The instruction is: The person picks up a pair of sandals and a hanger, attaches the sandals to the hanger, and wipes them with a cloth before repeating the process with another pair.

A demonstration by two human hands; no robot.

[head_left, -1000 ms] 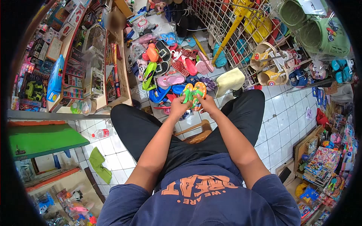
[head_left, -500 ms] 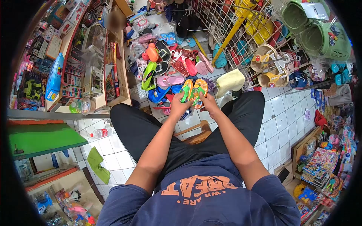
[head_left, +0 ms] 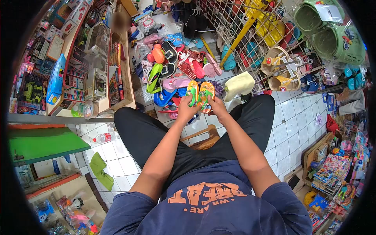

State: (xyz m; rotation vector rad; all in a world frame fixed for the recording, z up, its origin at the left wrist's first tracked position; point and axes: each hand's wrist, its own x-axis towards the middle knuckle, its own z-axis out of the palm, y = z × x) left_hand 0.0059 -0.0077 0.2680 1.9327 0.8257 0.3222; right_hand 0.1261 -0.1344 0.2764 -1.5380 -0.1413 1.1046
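Observation:
A pair of small orange flip-flops with green straps is held up between my knees, soles side by side. My left hand (head_left: 187,109) is closed round the heel end of the left flip-flop (head_left: 191,89). Closed on the right flip-flop (head_left: 207,89) is my right hand (head_left: 218,109), its thumb on the upper face. Just beyond them lies a heap of children's footwear, with pink sandals (head_left: 177,83), lime-green flip-flops (head_left: 155,73) and red dotted shoes (head_left: 185,67). A pale yellow cloth-like item (head_left: 239,83) is right of my right hand.
A wire rack (head_left: 235,24) hung with sandals and green clogs (head_left: 337,45) stands ahead on the right. Shelves of toys (head_left: 74,84) line the left. A wooden stool (head_left: 207,141) shows between my legs. A bottle (head_left: 103,138) and green cloth (head_left: 101,171) lie on the tiles.
The flip-flops have turned slightly in my hands, the left one's upper face now showing more. A greyish shape at the far right edge has shifted. My arms are nearly still.

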